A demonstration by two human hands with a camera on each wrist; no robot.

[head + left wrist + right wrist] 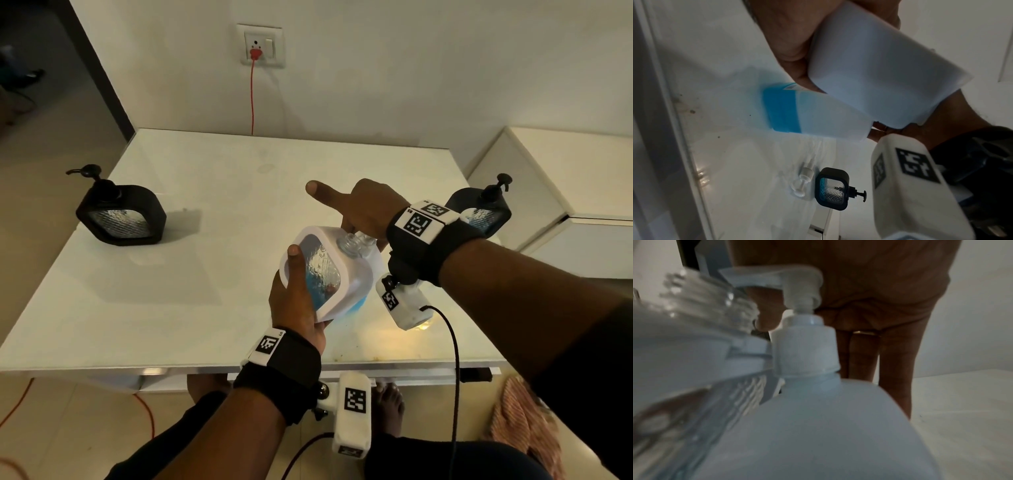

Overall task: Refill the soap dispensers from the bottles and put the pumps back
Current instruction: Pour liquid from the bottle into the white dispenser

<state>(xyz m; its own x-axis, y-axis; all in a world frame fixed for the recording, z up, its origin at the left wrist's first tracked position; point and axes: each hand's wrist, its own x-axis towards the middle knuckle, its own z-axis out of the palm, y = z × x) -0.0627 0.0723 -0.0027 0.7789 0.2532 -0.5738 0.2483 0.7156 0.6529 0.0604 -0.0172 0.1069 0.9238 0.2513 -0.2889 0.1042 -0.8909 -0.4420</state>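
Observation:
My left hand [301, 291] [789, 40] grips a white soap dispenser [346, 274] [879, 65], tilted above the table, thumb on its front window. Blue liquid fills its lower part, and its clear threaded neck [352, 243] [711, 305] has no pump on it. Beside it stands a white refill bottle [818, 426] [818, 116] holding some blue soap. My right hand [363, 209] [879, 296] rests palm-down on the bottle's pump head [797, 279], fingers straight, thumb stretched out. The nozzle points at the open neck. A loose white pump [803, 181] lies on the table.
Two black dispensers with pumps on stand on the white table [205, 171], one at the far left [121, 216], one at the right edge [486, 209] [832, 188]. A white cabinet [565, 205] stands to the right. A red cable [252, 99] hangs from a wall socket behind.

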